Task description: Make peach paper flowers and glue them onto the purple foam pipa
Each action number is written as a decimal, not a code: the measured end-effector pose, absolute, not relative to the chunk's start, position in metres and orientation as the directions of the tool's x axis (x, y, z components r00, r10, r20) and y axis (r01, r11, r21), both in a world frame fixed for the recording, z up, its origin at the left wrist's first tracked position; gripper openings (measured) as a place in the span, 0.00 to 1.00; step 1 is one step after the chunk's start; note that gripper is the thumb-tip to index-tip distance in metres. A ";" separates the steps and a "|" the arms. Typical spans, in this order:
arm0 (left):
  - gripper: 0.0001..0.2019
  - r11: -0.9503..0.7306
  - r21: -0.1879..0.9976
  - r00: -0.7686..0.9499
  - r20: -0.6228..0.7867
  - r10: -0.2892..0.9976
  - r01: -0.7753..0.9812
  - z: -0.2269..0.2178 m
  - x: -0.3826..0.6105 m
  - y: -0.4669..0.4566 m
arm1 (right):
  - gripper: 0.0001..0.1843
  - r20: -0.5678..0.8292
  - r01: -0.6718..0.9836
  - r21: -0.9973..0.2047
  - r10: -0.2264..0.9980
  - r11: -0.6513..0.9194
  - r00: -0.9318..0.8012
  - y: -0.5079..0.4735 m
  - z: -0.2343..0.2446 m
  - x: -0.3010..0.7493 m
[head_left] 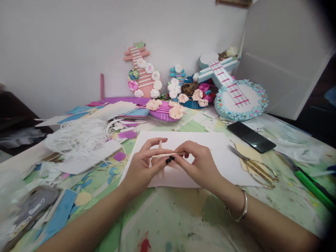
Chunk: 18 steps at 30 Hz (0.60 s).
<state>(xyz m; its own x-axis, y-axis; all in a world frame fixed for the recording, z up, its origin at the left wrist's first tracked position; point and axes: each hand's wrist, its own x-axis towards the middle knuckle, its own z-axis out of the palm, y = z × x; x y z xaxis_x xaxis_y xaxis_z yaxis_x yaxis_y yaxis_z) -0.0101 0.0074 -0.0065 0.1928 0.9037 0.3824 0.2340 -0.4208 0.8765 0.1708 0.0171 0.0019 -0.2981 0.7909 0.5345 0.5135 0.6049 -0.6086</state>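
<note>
My left hand [141,168] and my right hand [198,162] meet over a white sheet [217,171] on the table. Between them they pinch a thin, cream-coloured strip [161,155], which runs level from the left fingers to the right. Thumb and forefinger of each hand close on it, and the thumb tips nearly touch. A pale piece [160,174] shows behind and below my left fingers; I cannot make out what it is or whether it joins the strip. A bracelet circles my right wrist.
Gold-handled scissors [253,166], a black phone [251,136] and a green-handled cutting tool [313,189] lie to the right. A tangle of white cord [78,138] and coloured scraps lie left. Flower-trimmed model instruments [235,91] stand against the wall.
</note>
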 end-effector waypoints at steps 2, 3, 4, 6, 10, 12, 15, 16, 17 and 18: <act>0.09 -0.433 0.868 0.193 0.394 0.898 0.242 -0.006 -0.010 0.008 | 0.07 0.560 0.511 -0.591 0.774 0.624 -0.295 0.017 0.001 0.171; 0.09 -0.437 0.865 0.192 0.399 0.897 0.246 -0.006 -0.011 0.008 | 0.07 0.572 0.509 -0.583 0.765 0.633 -0.295 0.017 0.001 0.170; 0.09 -0.439 0.863 0.192 0.400 0.896 0.250 -0.006 -0.011 0.008 | 0.07 0.583 0.508 -0.576 0.757 0.641 -0.295 0.017 0.001 0.170; 0.09 -0.437 0.862 0.191 0.398 0.897 0.259 -0.006 -0.011 0.007 | 0.06 0.599 0.506 -0.560 0.743 0.655 -0.299 0.017 0.000 0.170; 0.09 -0.434 0.861 0.190 0.394 0.899 0.266 -0.006 -0.012 0.006 | 0.07 0.615 0.506 -0.541 0.726 0.672 -0.308 0.017 -0.001 0.171; 0.09 -0.430 0.864 0.191 0.391 0.900 0.261 -0.006 -0.013 0.006 | 0.07 0.621 0.505 -0.532 0.719 0.679 -0.312 0.017 -0.001 0.171; 0.09 -0.397 0.888 0.197 0.357 0.913 0.231 -0.006 -0.012 0.006 | 0.07 0.631 0.506 -0.522 0.711 0.686 -0.312 0.018 -0.002 0.171; 0.09 -0.383 0.897 0.201 0.342 0.918 0.221 -0.006 -0.012 0.006 | 0.07 0.631 0.508 -0.521 0.710 0.686 -0.312 0.018 -0.002 0.171; 0.09 -0.371 0.904 0.206 0.329 0.921 0.212 -0.006 -0.012 0.006 | 0.06 0.630 0.509 -0.521 0.711 0.685 -0.312 0.019 -0.003 0.171; 0.09 -0.363 0.909 0.212 0.320 0.923 0.207 -0.006 -0.012 0.006 | 0.06 0.628 0.511 -0.522 0.713 0.683 -0.313 0.019 -0.003 0.171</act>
<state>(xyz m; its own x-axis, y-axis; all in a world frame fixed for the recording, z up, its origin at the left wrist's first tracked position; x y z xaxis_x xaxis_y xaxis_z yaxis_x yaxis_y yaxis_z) -0.0117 0.0057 -0.0056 0.2125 0.9232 0.3202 0.2068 -0.3628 0.9086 0.1709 0.0192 -0.0035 -0.3125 0.7128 0.6279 0.5105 0.6835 -0.5218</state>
